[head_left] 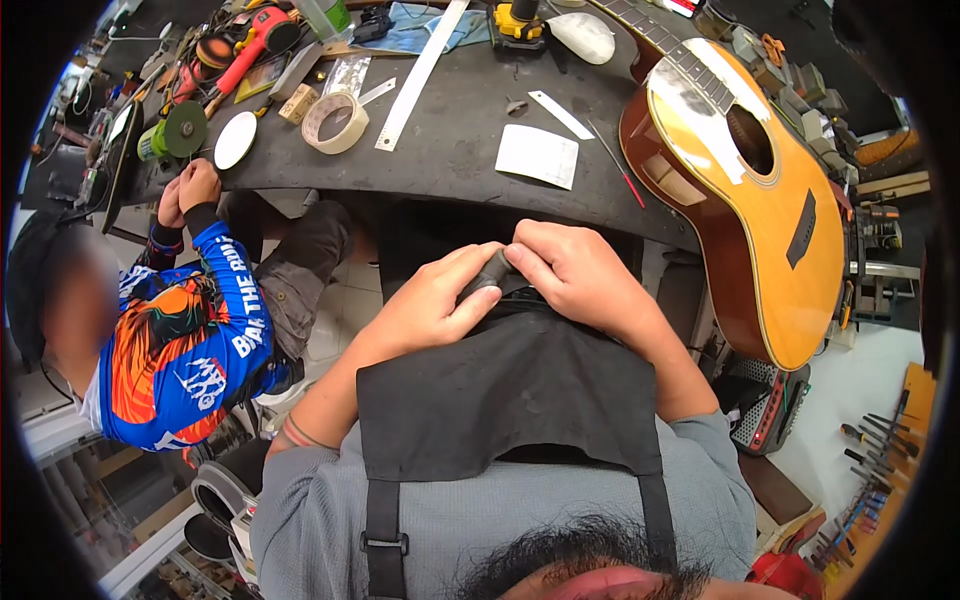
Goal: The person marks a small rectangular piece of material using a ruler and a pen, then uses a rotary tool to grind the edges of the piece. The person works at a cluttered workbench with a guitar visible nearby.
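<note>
My left hand (pixel 432 304) and my right hand (pixel 578 272) meet in front of the black apron (pixel 520 390), just off the near edge of the workbench. A small dark grey piece (pixel 487 274) with a rounded shape sits between them. My left thumb and fingers close round it, and the right thumb and fingers pinch its upper end. Most of the piece is covered, so its exact kind cannot be told. Beyond the hands, a white paper sheet (pixel 537 157) lies on the bench. A thin tool with a red handle (pixel 634 190) lies right of it.
An acoustic guitar (pixel 800 250) rests on the right side of the workbench (pixel 440 170). A long ruler (pixel 420 80), a roll of tape (pixel 334 124), a short ruler (pixel 560 115) and a yellow-black power tool (pixel 517 28) lie farther back. At left sits another person (pixel 190 340), hands near a grinding disc (pixel 186 128).
</note>
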Motion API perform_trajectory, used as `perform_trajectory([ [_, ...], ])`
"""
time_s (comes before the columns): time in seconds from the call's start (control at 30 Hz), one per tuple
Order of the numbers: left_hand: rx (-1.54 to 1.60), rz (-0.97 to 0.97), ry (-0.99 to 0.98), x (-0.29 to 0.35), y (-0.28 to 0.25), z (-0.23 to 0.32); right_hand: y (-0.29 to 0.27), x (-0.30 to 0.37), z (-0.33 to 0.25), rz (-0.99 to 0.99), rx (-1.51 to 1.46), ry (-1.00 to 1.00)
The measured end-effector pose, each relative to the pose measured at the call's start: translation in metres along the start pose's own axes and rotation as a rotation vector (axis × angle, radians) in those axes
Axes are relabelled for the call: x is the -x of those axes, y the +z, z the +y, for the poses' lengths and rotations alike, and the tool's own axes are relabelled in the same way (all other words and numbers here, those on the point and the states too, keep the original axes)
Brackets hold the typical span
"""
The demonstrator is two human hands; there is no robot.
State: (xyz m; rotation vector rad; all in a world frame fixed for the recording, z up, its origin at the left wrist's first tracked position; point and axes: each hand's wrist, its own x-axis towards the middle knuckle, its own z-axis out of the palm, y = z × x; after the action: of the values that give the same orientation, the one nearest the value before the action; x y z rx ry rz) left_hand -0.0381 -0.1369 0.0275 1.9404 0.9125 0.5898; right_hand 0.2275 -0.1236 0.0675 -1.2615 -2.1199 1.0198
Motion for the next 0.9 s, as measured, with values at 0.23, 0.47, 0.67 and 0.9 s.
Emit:
perform_trajectory([
  [0.23,0.304,0.027,-0.112,-0.003,-0.005,-0.001,-0.033,-0.051,0.009,0.25,0.197,-0.229],
  [0.47,0.463,0.074,-0.104,-0.003,-0.004,0.013,-0.035,-0.17,0.068,0.192,0.614,-0.264],
  [0.67,0.601,0.244,-0.097,0.006,-0.003,0.012,-0.041,-0.178,0.067,0.168,0.26,-0.24],
  [0.9,0.426,0.268,0.049,-0.014,0.003,0.018,-0.018,-0.063,-0.001,0.197,-1.059,-0.078],
])
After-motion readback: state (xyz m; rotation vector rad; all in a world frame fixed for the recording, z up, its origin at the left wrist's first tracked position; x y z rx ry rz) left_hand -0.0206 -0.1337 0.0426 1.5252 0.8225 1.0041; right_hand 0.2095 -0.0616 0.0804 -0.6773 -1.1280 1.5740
